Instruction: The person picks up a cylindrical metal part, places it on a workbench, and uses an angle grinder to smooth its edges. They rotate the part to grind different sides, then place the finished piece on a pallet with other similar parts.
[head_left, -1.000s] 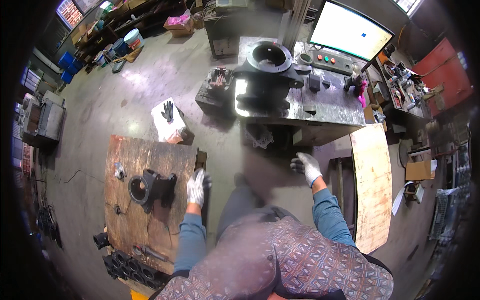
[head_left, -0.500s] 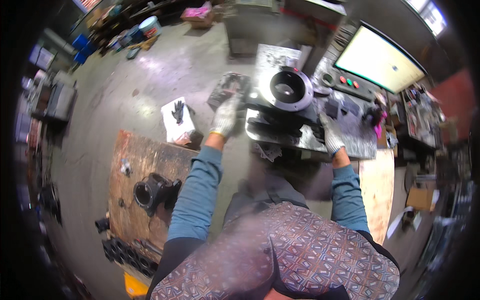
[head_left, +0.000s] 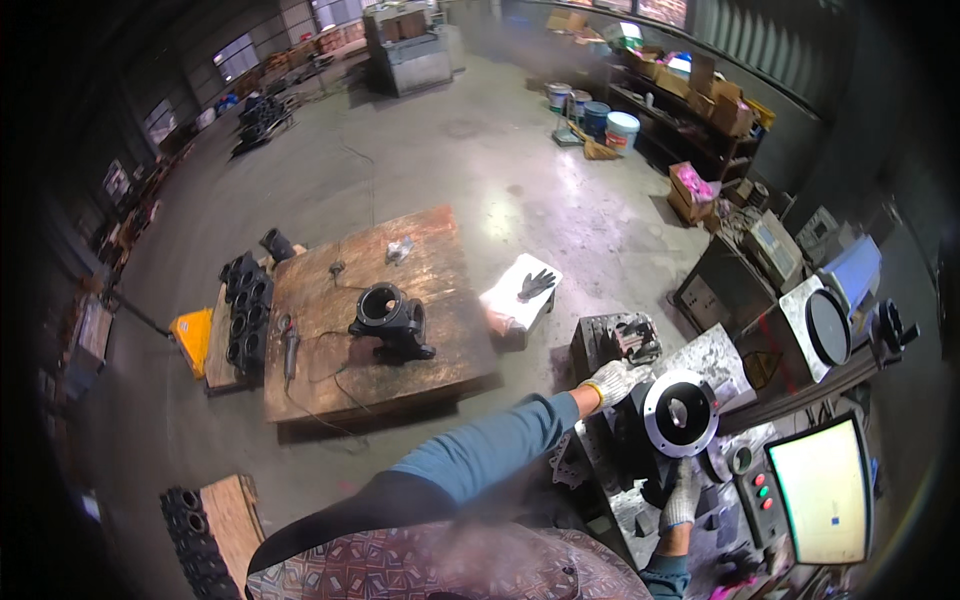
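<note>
A dark casting with a bright machined ring flange [head_left: 652, 420] sits on a metal worktable, its round bore facing up. My left hand [head_left: 612, 384], in a whitish knit glove, is closed at the casting's far left side; its fingertips are partly hidden. On the near side, my right hand [head_left: 682, 497], gloved alike, grips the dark body just below the ring. A lit monitor [head_left: 822, 490] and a control box [head_left: 760, 497] with red and green buttons stand right of my right hand.
A wooden bench [head_left: 440, 270] at the left carries a similar dark casting [head_left: 392, 325] and a corded grinder [head_left: 291, 350]. Beside it, a white-topped stand [head_left: 508, 290] holds a black glove [head_left: 537, 285]. Buckets [head_left: 621, 132] and a loaded shelf [head_left: 690, 140] line the far side.
My view has swung left, bringing the wooden bench and shop floor into the middle. My left hand has come closer to the flanged casting; my right hand stays beside it.
</note>
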